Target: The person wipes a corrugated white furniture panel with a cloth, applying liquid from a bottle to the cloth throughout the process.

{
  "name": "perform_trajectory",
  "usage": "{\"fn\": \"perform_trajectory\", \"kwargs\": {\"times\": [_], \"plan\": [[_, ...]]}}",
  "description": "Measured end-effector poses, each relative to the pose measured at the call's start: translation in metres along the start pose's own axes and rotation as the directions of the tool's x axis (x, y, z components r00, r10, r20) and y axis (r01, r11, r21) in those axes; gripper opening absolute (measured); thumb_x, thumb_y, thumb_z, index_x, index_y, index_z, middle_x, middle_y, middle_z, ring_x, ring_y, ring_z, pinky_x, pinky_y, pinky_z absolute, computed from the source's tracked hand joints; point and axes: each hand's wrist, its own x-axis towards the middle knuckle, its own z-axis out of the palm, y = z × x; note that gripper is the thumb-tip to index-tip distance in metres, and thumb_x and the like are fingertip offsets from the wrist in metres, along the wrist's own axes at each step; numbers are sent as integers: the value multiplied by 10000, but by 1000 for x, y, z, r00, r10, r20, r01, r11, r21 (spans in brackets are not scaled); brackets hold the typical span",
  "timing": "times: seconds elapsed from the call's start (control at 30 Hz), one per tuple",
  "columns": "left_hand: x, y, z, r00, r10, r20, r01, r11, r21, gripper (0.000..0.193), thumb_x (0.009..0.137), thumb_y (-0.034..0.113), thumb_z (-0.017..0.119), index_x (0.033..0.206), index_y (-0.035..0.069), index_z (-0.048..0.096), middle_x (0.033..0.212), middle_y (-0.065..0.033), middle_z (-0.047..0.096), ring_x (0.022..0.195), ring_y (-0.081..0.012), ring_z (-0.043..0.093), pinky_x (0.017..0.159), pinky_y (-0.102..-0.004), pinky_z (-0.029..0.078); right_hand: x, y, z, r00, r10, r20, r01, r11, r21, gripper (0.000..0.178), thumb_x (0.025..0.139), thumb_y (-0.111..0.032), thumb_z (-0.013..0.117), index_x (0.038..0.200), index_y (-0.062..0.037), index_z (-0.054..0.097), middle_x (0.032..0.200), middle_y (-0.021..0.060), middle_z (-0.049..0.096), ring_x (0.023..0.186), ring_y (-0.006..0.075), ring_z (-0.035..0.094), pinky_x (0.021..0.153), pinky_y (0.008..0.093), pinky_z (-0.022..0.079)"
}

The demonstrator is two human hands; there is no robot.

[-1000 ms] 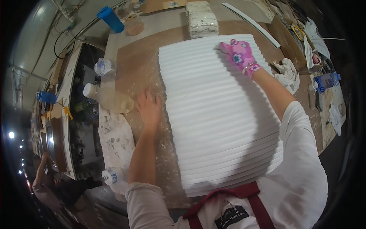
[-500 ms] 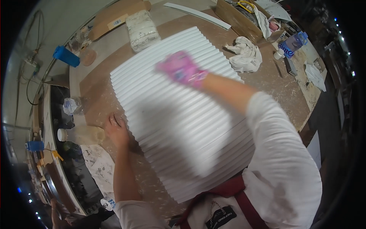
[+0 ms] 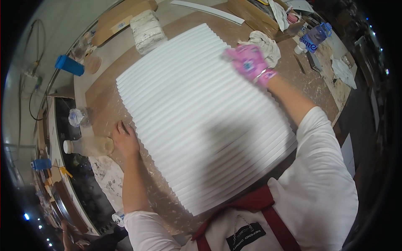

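A large white ribbed panel (image 3: 180, 100) lies flat before me, its ridges running crosswise and its side edges zigzagged. My right hand (image 3: 250, 62), in a pink patterned glove, is at the panel's far right edge, beside a crumpled white cloth (image 3: 270, 49). Motion smears the glove's fingertips, so whether they hold anything does not show. Bare, my left hand (image 3: 125, 140) rests on the brown table board (image 3: 104, 98) just off the panel's left edge, its fingers extended and slightly apart. A cloudy plastic bottle (image 3: 94, 146) lies right next to it.
A white-smeared wrapped block (image 3: 147, 32) and a flattened cardboard box (image 3: 121, 21) lie beyond the panel. Toward the left edge are a blue cup (image 3: 69, 65) and a clear bottle (image 3: 78, 117). An open carton (image 3: 255, 19), a white strip (image 3: 207, 11) and a blue-labelled bottle (image 3: 315, 37) sit far right.
My gloved right hand has swept rightward across the panel, from its upper middle to its right edge. My left hand stays by the left edge.
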Motion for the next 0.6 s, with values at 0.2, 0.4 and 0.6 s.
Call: {"fn": "perform_trajectory", "kwargs": {"times": [0.2,0.4,0.6], "plan": [[-3,1,2,999,-33,-8,34,998,43,399,926,256,522,1276,65,549,1313,-138,534,1200,-334,503,1003,-436,385,27,-54,-18,979,-17,205,94,924,-370,515,774,-309,637,1262,-161,566,861,129,579,848,304,592,737,435,492],[-2,5,1,996,-72,55,72,997,-1,437,920,275,525,1303,65,530,1371,-133,492,1262,-321,454,1052,-458,325,20,-33,-40,930,320,181,-214,871,-443,429,960,-394,488,855,-39,705,852,199,682,748,313,672,664,401,539],[-10,-9,10,990,-122,71,119,992,45,494,919,336,529,1342,81,508,1411,-126,454,1314,-314,399,1087,-487,273,55,-124,8,985,-107,135,146,934,-327,163,870,-222,561,977,-143,656,739,132,620,647,342,618,536,458,476]]}}
